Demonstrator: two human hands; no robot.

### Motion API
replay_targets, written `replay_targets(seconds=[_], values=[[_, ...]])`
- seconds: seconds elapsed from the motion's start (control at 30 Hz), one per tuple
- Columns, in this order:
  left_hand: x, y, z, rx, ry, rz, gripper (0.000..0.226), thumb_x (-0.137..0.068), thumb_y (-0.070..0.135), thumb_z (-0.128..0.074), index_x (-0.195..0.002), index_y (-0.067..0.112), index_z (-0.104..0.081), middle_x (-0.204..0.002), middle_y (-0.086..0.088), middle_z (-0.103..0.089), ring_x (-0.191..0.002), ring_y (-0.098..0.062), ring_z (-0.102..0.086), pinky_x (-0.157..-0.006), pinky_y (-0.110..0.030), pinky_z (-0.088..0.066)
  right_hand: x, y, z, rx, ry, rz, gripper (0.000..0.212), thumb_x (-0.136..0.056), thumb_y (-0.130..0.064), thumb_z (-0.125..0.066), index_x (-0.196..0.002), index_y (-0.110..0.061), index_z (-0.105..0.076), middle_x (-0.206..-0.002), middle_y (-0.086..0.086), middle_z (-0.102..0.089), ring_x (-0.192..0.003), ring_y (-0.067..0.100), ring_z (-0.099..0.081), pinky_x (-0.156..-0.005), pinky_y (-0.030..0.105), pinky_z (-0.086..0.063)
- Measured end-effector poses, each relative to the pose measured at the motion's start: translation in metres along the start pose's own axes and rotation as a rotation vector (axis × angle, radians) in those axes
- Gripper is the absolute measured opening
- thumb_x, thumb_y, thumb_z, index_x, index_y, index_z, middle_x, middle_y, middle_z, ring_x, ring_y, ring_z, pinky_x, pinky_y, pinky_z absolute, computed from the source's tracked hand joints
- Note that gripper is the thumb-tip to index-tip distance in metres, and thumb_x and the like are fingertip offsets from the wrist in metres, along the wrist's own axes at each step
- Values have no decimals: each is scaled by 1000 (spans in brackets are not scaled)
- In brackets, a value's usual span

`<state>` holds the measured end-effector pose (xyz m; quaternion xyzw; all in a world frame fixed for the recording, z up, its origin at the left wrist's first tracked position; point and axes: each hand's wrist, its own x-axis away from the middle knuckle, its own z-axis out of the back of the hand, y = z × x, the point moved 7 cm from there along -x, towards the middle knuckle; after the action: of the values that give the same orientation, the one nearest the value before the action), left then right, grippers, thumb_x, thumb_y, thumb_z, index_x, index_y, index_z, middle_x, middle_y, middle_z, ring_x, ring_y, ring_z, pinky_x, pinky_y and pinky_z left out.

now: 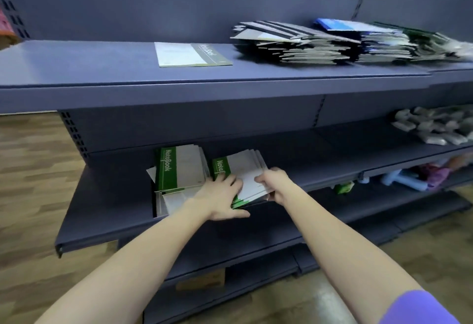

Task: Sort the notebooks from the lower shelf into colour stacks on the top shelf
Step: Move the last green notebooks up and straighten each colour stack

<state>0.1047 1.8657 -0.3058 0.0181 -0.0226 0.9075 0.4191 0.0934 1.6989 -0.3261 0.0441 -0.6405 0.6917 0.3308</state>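
both hands are down on the lower shelf (107, 211), working one small bundle of green notebooks (245, 172). the left hand (222, 195) lies flat on the covers with its fingers spread, thumb reaching out along the near edge. the right hand (275, 183) has its fingers curled round the bundle's right edge, gripping it. just left of the bundle, more green notebooks (179, 167) lie fanned over paler covers, still to be sorted.

up on the top shelf (76, 65) one olive notebook (192, 54) lies alone, well apart from the dark stack (291, 44), the blue-topped stack (371, 39) and the green stack (435, 42) at the right.

judging from the loose fan of the bundle, the likely slip is a cover or two sliding out as it lifts, since only one edge is truly gripped. it could also catch the underside of the top shelf on the way up, or land on the wrong colour.

how many notebooks are in the bundle cannot be told. the right-hand stacks are blurred and their edges run together. the pale packets (435, 129) on the middle shelf and the things lower right are too smeared to name.
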Motion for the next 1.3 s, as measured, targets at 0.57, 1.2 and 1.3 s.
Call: replay_targets(seconds=[0.57,1.2,1.3], values=[[-102,196,61,-55,266,-262,60,-79,-10,-42,-132,18,-39,-123,-1,-50,-108,-27,-46,-64,-37,-35,28,10,232,-216,70,-5,33,-88,-12,-69,-119,-2,-60,-109,22,-71,-98,38,-71,-85,53,-59],[-200,348,274,-146,645,-457,70,-76,8,-70,-143,13,-49,-150,-14,-46,-132,-34,-49,-107,-42,-44,88,-108,491,-587,245,447,10,-98,-5,-55,-105,-2,-62,-92,13,-70,-72,28,-68,-62,35,-55],[-199,340,305,-134,696,-470,70,-71,11,-74,-139,16,-54,-143,-11,-53,-122,-32,-57,-99,-39,-50,90,-143,488,-562,155,457,24,-98,-7,-54,-119,2,-60,-107,19,-72,-87,35,-71,-70,40,-58]])
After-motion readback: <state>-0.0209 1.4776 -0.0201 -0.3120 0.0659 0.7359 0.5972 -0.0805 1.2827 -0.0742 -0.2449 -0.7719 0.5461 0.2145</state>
